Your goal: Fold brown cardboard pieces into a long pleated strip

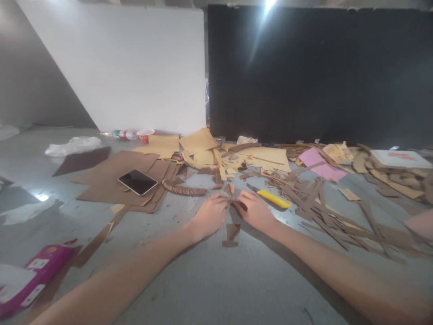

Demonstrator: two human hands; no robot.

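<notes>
My left hand (211, 214) and my right hand (254, 211) meet at the middle of the grey table, fingertips pinched together. Between them is a small brown piece of paper or thin card (232, 203), mostly hidden by the fingers. Just beyond the fingertips stands a small brown scrap (231, 188). Nearer to me lie a cut brown piece (233, 231) and a short brown strip (230, 244). A yellow utility knife (274, 198) rests beside my right hand, its blade pointing left. Past my left hand lies a curved, fringed brown strip (184, 188).
Brown sheets (101, 180) with a phone (138, 182) on top lie at left. Nearer is a magenta case (43, 271). Brown offcuts (324, 216) pile at right, beside another person's arm (419, 223). Yellow sheets (199, 141), a pink sheet (321, 164) and a cup (145, 135) are farther back.
</notes>
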